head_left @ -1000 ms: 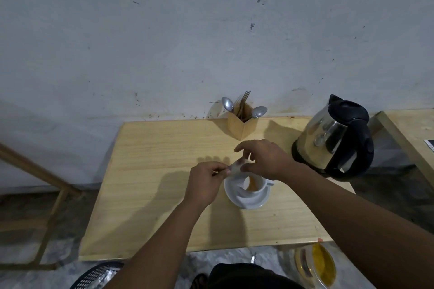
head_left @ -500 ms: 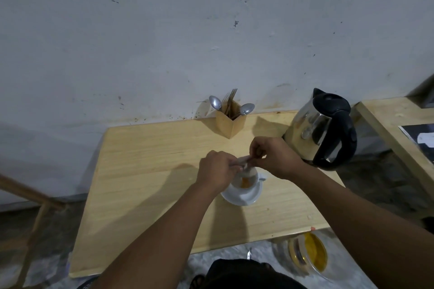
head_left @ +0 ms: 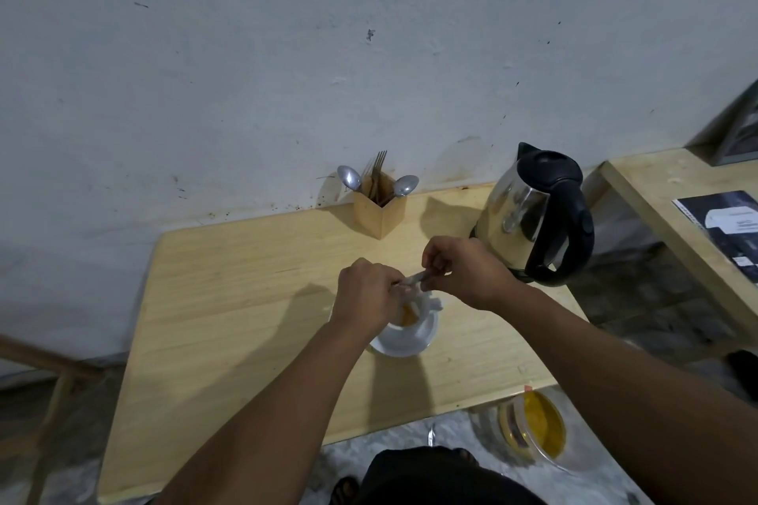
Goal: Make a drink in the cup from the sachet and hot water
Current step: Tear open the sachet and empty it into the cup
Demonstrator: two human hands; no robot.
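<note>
A white cup (head_left: 414, 318) stands on a white saucer (head_left: 410, 342) in the middle of the wooden table (head_left: 229, 299); orange powder shows inside it. My left hand (head_left: 367, 297) and my right hand (head_left: 461, 269) both pinch a small pale sachet (head_left: 414, 280) stretched between them just above the cup. My left hand hides part of the cup's left rim. A steel kettle (head_left: 529, 217) with a black lid and handle stands at the table's right rear, close behind my right hand.
A wooden holder (head_left: 379, 207) with spoons and a fork stands against the wall behind the cup. A second wooden surface (head_left: 664, 193) to the right carries a dark booklet (head_left: 722, 232). A jar with yellow contents (head_left: 533, 426) sits on the floor below the table's front edge.
Both hands have stayed together over the cup, pulling the sachet taut between them. The camera has shifted, so the table and kettle sit a little lower and more to the left.
</note>
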